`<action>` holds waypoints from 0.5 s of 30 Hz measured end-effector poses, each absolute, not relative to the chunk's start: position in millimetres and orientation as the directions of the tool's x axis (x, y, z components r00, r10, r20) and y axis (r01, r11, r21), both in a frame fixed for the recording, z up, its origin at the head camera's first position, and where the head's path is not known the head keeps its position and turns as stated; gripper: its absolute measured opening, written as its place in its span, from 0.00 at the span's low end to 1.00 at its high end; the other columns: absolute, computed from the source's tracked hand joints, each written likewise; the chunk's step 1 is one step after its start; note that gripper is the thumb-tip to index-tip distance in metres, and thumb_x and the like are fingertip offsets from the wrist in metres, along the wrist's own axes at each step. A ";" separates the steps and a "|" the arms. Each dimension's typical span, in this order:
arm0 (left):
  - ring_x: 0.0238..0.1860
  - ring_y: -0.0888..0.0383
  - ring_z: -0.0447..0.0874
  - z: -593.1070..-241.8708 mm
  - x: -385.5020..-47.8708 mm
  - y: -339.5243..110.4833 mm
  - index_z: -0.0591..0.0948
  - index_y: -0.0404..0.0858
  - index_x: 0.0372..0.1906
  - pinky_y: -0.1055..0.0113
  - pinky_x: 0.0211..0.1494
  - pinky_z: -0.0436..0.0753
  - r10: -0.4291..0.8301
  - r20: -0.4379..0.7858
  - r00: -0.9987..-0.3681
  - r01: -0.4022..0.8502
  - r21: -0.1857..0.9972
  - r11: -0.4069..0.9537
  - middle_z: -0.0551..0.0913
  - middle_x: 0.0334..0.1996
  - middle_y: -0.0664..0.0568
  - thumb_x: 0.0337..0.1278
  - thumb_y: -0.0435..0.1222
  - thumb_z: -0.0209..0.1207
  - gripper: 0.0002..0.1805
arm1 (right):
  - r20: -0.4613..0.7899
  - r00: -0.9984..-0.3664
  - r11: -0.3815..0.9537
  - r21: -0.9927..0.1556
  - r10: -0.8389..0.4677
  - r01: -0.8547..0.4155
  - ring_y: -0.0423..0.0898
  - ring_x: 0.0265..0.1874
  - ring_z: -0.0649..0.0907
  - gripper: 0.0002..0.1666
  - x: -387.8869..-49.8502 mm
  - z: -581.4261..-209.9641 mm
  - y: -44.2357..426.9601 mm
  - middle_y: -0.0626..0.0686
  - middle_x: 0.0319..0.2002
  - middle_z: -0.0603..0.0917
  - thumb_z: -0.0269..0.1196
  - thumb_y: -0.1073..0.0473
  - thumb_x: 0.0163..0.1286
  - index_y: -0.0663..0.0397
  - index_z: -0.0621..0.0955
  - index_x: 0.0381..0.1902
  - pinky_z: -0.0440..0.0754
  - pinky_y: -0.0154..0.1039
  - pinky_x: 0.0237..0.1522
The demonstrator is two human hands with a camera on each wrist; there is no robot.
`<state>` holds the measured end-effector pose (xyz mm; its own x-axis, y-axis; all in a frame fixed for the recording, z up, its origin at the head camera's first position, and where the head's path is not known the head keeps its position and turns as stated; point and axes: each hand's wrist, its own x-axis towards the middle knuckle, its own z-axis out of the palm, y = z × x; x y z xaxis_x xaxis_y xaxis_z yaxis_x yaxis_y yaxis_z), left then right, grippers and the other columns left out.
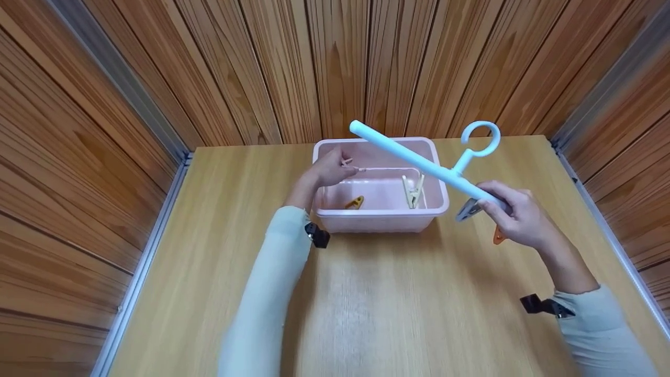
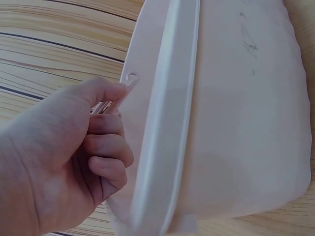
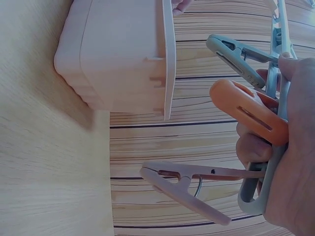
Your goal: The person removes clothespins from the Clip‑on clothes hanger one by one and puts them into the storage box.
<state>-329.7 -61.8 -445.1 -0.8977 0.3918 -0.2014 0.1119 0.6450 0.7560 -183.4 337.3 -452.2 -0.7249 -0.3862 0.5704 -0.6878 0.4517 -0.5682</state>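
In the head view my right hand point(image 1: 515, 214) grips one end of a light blue clothes hanger point(image 1: 403, 151), its hook pointing up. A grey clothespin point(image 3: 238, 59), an orange clothespin point(image 3: 251, 112) and a pink clothespin point(image 3: 184, 184) hang on the hanger's bar near my right hand in the right wrist view. Over the pink plastic bin point(image 1: 377, 213), my left hand point(image 1: 331, 168) pinches a small pink clothespin point(image 2: 129, 87), mostly hidden by the fingers. Inside the bin lie a cream clothespin point(image 1: 413, 193) and a brownish-orange one point(image 1: 355, 202).
The bin stands at the back of a wooden table point(image 1: 356, 293), close to the wood-panelled back wall point(image 1: 293, 68). Side panels point(image 1: 63, 157) with metal edge rails flank the table. A small black camera mount point(image 1: 316, 235) sits on each sleeve.
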 end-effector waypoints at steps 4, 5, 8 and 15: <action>0.55 0.54 0.81 -444.8 -330.3 -59.9 0.71 0.35 0.76 0.56 0.67 0.85 0.368 -0.192 -0.910 0.102 0.757 0.646 0.81 0.68 0.40 0.84 0.42 0.63 0.27 | 0.568 -0.727 0.440 -0.579 -0.385 -0.686 0.33 0.24 0.76 0.23 -185.0 -452.9 337.7 0.52 0.33 0.85 0.63 0.84 0.66 0.69 0.85 0.57 0.72 0.29 0.23; 0.52 0.55 0.81 -444.3 -330.4 -59.4 0.72 0.36 0.76 0.59 0.62 0.87 0.362 -0.193 -0.912 0.097 0.755 0.648 0.82 0.67 0.41 0.84 0.42 0.63 0.27 | 0.568 -0.726 0.438 -0.579 -0.387 -0.687 0.33 0.24 0.76 0.23 -185.2 -453.0 337.7 0.52 0.33 0.85 0.63 0.84 0.66 0.69 0.85 0.57 0.72 0.29 0.23; 0.42 0.57 0.83 -442.3 -330.7 -58.5 0.73 0.36 0.77 0.67 0.46 0.87 0.358 -0.202 -0.911 0.083 0.762 0.643 0.83 0.66 0.41 0.85 0.41 0.63 0.27 | 0.569 -0.722 0.437 -0.575 -0.394 -0.692 0.33 0.23 0.76 0.23 -185.8 -453.4 337.7 0.53 0.33 0.85 0.63 0.84 0.65 0.69 0.85 0.57 0.72 0.29 0.23; 0.33 0.59 0.84 -433.6 -331.6 -57.9 0.78 0.34 0.74 0.73 0.34 0.85 0.397 -0.191 -0.897 0.102 0.786 0.609 0.88 0.50 0.42 0.85 0.37 0.62 0.23 | 0.543 -0.748 0.452 -0.597 -0.381 -0.663 0.32 0.27 0.78 0.21 -185.5 -454.0 340.1 0.46 0.35 0.86 0.63 0.83 0.68 0.70 0.85 0.57 0.73 0.28 0.26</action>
